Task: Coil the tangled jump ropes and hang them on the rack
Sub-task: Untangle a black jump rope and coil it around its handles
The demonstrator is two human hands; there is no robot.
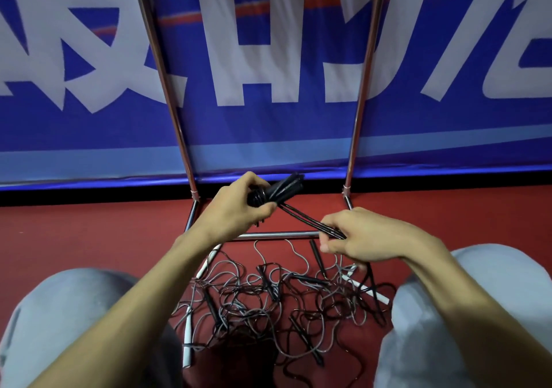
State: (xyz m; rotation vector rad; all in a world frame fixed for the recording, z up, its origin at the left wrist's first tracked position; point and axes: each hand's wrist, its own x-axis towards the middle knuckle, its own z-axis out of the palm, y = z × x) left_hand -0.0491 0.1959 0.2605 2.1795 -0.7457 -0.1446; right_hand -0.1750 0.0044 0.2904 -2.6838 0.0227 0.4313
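My left hand [239, 205] grips a coiled bundle of black jump rope [279, 192], held above the rack's base. Two taut strands of that rope [307, 219] run down to my right hand [361, 235], which pinches them between thumb and fingers. Below both hands a tangled heap of black and grey jump ropes [274, 301] with black and white handles lies on the red floor. The chrome rack [167, 89] stands in front of me, its two uprights rising out of the top of the view and its low crossbar [268, 234] just behind my hands.
A blue banner with large white characters [268, 59] hangs behind the rack. My knees in grey trousers [59, 328] flank the heap on both sides. A white handle [188, 337] lies at the heap's left edge.
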